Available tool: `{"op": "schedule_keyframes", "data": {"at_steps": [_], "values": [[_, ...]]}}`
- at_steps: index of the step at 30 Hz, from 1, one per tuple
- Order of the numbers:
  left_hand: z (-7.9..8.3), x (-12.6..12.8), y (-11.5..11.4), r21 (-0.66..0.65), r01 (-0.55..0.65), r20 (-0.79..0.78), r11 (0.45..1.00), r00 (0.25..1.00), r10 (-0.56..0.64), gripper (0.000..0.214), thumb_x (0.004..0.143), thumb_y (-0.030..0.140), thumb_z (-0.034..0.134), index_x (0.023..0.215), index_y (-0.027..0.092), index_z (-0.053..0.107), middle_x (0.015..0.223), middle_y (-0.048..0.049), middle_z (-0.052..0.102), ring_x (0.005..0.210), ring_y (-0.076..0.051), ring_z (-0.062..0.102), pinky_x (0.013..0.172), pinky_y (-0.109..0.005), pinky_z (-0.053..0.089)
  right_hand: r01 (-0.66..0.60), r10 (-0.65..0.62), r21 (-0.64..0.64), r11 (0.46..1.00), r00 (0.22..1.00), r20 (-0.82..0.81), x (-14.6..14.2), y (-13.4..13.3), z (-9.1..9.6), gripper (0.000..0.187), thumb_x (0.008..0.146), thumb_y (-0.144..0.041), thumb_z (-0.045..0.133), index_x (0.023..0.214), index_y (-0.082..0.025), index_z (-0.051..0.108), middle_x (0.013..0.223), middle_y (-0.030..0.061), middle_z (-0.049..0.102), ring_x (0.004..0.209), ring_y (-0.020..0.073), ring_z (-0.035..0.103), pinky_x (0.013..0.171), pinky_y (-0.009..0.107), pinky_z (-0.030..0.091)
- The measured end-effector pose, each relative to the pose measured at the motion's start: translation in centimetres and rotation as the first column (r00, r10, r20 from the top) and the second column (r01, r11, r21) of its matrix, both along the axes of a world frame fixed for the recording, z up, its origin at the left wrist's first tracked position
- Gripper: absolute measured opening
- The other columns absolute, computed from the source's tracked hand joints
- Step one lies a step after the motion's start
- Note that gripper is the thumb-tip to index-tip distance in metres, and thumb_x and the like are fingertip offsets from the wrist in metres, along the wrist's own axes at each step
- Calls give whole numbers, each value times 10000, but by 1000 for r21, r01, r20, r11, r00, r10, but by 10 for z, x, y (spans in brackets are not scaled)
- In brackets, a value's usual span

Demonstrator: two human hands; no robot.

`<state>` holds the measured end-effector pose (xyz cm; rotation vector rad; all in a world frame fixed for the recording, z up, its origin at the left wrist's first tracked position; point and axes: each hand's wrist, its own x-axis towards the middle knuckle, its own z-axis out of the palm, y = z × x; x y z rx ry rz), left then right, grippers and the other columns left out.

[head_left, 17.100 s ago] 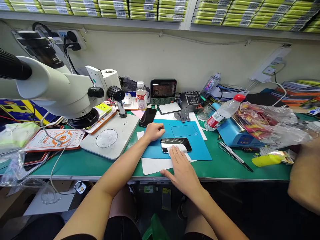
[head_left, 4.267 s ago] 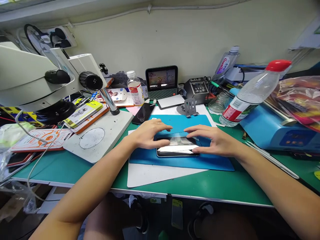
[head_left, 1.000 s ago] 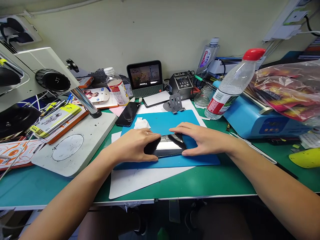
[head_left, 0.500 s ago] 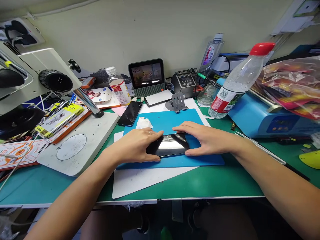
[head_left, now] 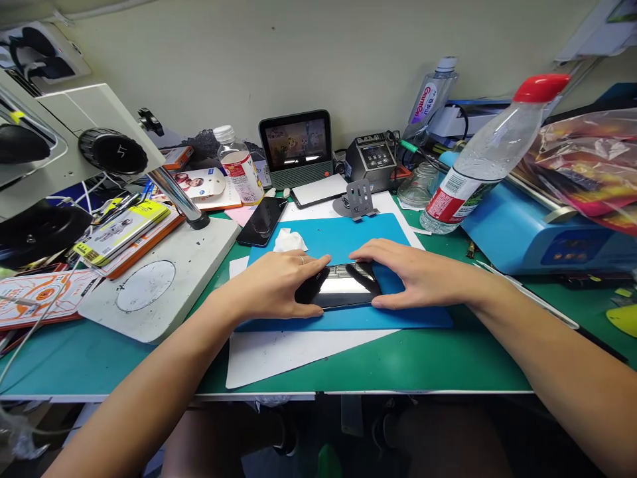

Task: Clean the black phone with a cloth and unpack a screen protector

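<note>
Phone [head_left: 341, 292] flat, long axis left-right; left hand [head_left: 271, 285] & right hand [head_left: 413, 275] grip ends

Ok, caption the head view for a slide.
Both hands, left hand and right hand, grip a phone on the blue mat.

The phone [head_left: 341, 290] between the two hands is showing a glossy black glass face that is throwing back bright reflections. It is lying on a smooth, matt blue mat [head_left: 343, 242], over plain white paper [head_left: 279, 348] and a matt green tabletop [head_left: 408, 362]. At the right, a clear plastic bottle [head_left: 485, 159] is wearing a red cap, beside crinkled shiny plastic bags [head_left: 587, 166]. At the left, the microscope base [head_left: 159, 282] is looking painted white, scuffed, with a polished metal post [head_left: 174, 192].
</note>
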<state>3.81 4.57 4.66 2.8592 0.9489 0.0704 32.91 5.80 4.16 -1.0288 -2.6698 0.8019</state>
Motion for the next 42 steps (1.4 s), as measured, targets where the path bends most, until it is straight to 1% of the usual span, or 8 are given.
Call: {"op": "schedule_keyframes", "data": {"at_steps": [6,8,11,16,19,27,32,42], "values": [[-1,-2,1,-16,3,30,1000,1000,-3,814,835,615,642,1467,151,425,1256,-153,652,1135,-307,631,912,-378,515,-5,5,10,1000,1000,3,1,1,-2,706,774,-540,681,1400,-267,504,1337,93,564,1221,320,530,1018,461,444],[1,-6,5,-34,-16,59,999,998,19,738,905,622,529,1461,144,441,1256,-153,655,1131,-302,634,934,-396,505,-5,5,16,1000,1000,7,2,2,-3,701,780,-547,672,1402,-274,500,1340,96,563,1218,326,536,1008,469,454],[6,-17,14,-21,-77,112,997,991,79,547,1006,480,345,1401,145,522,1270,-136,657,1168,-288,616,996,-428,472,5,-5,21,1000,1000,-1,2,3,-4,696,777,-557,668,1399,-287,509,1338,101,572,1206,346,549,993,492,468],[12,-27,20,6,-96,149,995,984,94,419,873,377,523,1207,171,669,1177,-87,707,1080,-269,647,956,-399,504,15,-16,27,1000,1000,10,1,4,-2,695,769,-564,678,1386,-286,521,1346,106,572,1190,355,564,967,501,492],[11,-23,16,1,-76,141,997,987,75,393,834,357,549,1157,183,690,1118,-78,722,1024,-258,665,907,-381,521,20,-20,35,999,1000,20,-1,3,0,693,764,-572,679,1376,-283,533,1321,104,589,1169,354,578,956,501,498],[4,-3,6,-55,53,137,997,990,-45,513,862,594,594,1170,184,598,1179,-98,668,1035,-259,634,881,-364,496,21,-22,7,1000,1000,16,-2,1,2,679,763,-559,681,1363,-275,540,1324,88,587,1195,328,562,994,462,475],[0,-1,6,-51,65,159,997,986,-57,486,851,630,605,1058,194,552,1099,-94,654,945,-241,614,825,-357,483,29,-29,1,1000,999,24,0,1,1,679,761,-552,690,1357,-267,534,1326,95,581,1190,330,561,986,464,480],[-2,1,6,-61,72,123,996,990,-64,483,839,642,624,1022,202,544,1057,-87,656,901,-242,602,817,-358,466,14,-14,10,1000,1000,2,2,1,-2,681,768,-555,683,1371,-280,526,1345,95,576,1212,336,552,1002,472,470]]}}
